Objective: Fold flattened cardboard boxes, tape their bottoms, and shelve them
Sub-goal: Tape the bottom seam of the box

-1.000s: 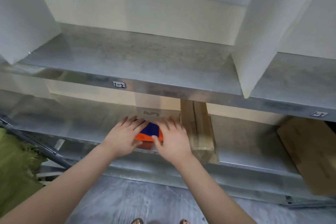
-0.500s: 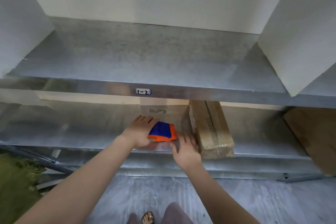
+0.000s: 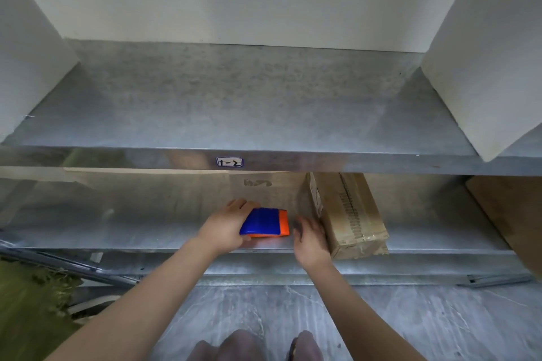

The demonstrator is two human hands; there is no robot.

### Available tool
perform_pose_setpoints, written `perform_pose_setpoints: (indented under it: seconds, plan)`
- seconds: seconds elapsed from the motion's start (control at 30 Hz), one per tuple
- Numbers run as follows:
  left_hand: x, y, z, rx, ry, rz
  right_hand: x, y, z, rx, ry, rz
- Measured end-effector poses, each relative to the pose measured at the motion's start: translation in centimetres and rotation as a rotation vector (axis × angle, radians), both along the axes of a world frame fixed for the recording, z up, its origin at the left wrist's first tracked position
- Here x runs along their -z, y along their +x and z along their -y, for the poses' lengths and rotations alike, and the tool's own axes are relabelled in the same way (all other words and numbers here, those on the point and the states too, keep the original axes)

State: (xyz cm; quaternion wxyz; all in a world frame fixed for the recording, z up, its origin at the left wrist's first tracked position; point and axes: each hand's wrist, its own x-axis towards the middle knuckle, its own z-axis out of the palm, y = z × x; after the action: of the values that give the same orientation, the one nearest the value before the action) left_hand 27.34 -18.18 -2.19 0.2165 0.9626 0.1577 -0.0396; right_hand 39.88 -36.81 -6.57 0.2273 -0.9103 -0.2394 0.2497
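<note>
A blue and orange tape dispenser (image 3: 265,222) lies on the lower metal shelf (image 3: 117,226). My left hand (image 3: 225,226) grips its left side, fingers curled over the top. My right hand (image 3: 311,239) hovers just right of it with loosely curled fingers and holds nothing. A long narrow cardboard package (image 3: 346,214) lies on the same shelf, right beside my right hand. A brown cardboard box (image 3: 510,214) stands at the far right of that shelf.
The upper metal shelf (image 3: 234,105), labelled 1-2, is bare between two white boards (image 3: 487,53) at its sides. Brown cardboard (image 3: 264,187) lines the back of the lower shelf. Green fabric (image 3: 32,308) lies at the lower left. The floor is grey.
My right hand has come off the dispenser and moved right, towards the narrow package. My left hand has kept its hold on the dispenser. The camera has tilted up and moved back.
</note>
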Motion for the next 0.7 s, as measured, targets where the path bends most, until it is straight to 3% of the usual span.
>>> perform_pose_setpoints:
  seconds: [0.23, 0.7]
  plan:
    - [-0.7, 0.7, -0.7, -0.07, -0.036, -0.145, 0.7, 0.3, 0.2, -0.07, -0.027, 0.018]
    - [-0.7, -2.5, 1.7, -0.032, 0.081, 0.041, 0.5, 1.7, -0.5, -0.239, -0.028, 0.041]
